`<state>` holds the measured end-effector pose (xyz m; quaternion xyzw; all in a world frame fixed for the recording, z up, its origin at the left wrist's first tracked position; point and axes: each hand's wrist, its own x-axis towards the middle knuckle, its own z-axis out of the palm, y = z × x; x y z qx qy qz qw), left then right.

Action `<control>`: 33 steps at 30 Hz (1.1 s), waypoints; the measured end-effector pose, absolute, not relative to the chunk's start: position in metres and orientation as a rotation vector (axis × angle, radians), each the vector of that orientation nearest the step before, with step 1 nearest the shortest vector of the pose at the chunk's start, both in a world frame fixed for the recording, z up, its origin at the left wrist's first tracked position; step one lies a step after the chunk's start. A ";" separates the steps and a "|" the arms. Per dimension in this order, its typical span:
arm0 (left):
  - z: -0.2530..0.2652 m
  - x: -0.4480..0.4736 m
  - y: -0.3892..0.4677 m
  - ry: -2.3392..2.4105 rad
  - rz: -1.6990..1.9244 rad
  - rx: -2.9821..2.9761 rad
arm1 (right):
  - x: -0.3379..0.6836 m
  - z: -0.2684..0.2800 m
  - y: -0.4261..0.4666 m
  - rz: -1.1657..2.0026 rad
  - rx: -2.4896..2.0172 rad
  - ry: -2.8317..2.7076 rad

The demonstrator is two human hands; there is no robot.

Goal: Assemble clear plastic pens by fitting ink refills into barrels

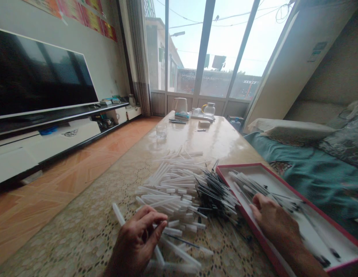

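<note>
My left hand (138, 234) is closed in a pinch above the table's near part, with a white pen barrel (118, 214) running through its grip. Beside it lie loose white barrels and a thin dark ink refill (187, 242). My right hand (274, 217) reaches into a red-rimmed box (239, 167), fingers closed at a whitish pen (241, 193); its fingertips are partly hidden. Several assembled pens (260, 184) lie in the box. Ahead of my left hand spreads a heap of white barrels (173, 177). A pile of dark refills (215, 192) sits between heap and box.
The long patterned table (89, 231) carries a drinking glass (161, 132), a small box (204, 124) and a glass jug (209, 109) farther back. A teal-covered sofa (306, 157) stands right; a television (43, 73) on a low cabinet (72, 134) stands left.
</note>
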<state>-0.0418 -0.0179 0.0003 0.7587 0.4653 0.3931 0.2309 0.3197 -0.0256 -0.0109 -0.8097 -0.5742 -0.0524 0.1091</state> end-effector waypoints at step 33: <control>-0.004 -0.031 -0.027 0.731 1.025 2.921 | 0.193 -0.016 -0.055 0.079 -1.190 -2.508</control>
